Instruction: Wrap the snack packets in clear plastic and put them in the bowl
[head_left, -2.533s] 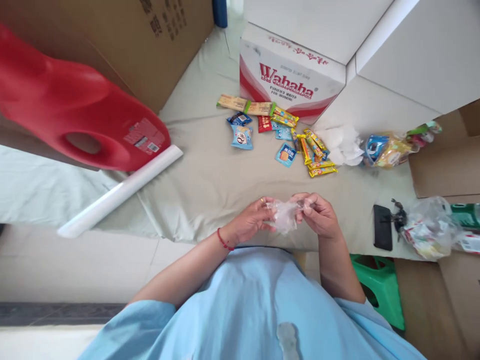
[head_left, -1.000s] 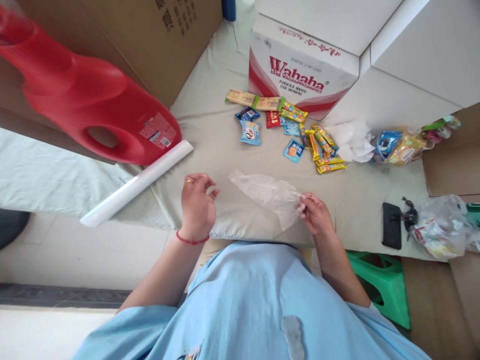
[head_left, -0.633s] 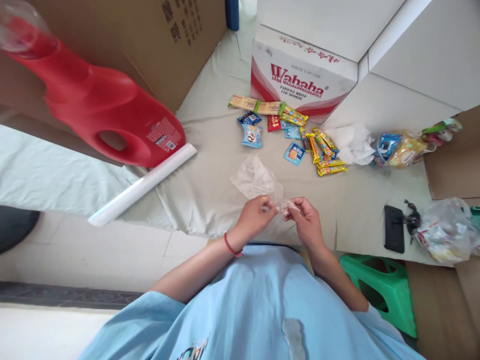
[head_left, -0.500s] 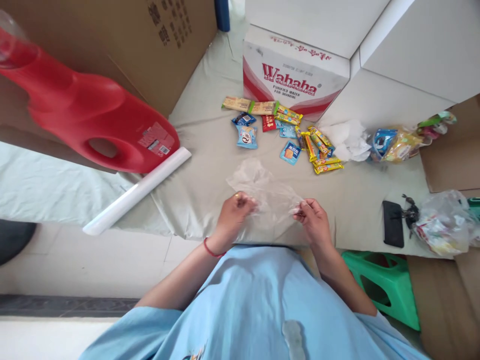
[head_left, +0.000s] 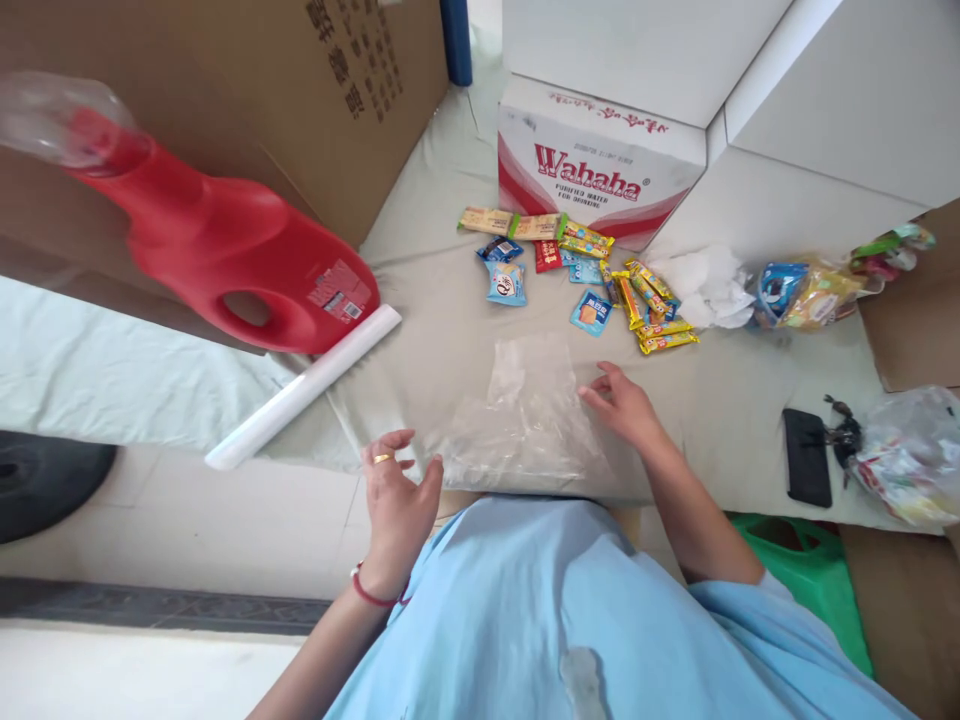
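Observation:
A clear plastic bag (head_left: 525, 425) lies spread on the cloth-covered table in front of me. My left hand (head_left: 401, 480), with a gold ring and a red cord bracelet, hovers at the table's front edge left of the bag, its fingers apart and holding nothing. To the bag's right, my right hand (head_left: 619, 400) is also free, thumb and fingers parted. Beyond the bag are small snack packets: a blue-and-white one (head_left: 506, 283), a flat blue one (head_left: 591, 312), a red one (head_left: 548, 256) and several yellow ones (head_left: 667, 337).
A red jug (head_left: 255, 250) and a white roll (head_left: 307, 385) lie at the left. At the back stands a Wahaba-style white-and-red water carton (head_left: 600, 165). On the right are a black phone (head_left: 806, 458), keys (head_left: 846, 430), a filled plastic bag (head_left: 911, 455) and a green stool (head_left: 814, 570) below.
Both hands have let go of the plastic bag, which now lies flatter and more spread. My left hand has moved left and toward me; the right has opened beside the bag.

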